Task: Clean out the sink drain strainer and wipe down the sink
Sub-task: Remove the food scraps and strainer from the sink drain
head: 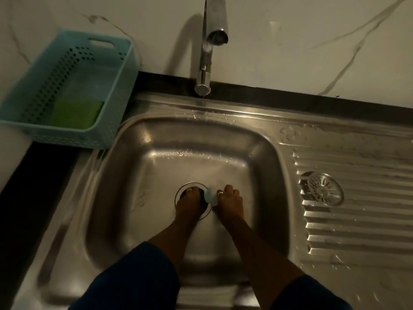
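1. I see the left hand (189,203) fingers down in the drain opening (194,201); grip unclear.
2. Right hand (230,203) beside the drain, pinching a pale cloth piece (211,197).
3. Strainer (325,189) lies on the drainboard, well right of the drain, away from both hands.

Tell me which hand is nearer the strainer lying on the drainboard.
Right. The right hand sits at the drain opening's right edge, on the side facing the strainer. The left hand lies over the opening itself, farther from it. Neither touches the strainer.
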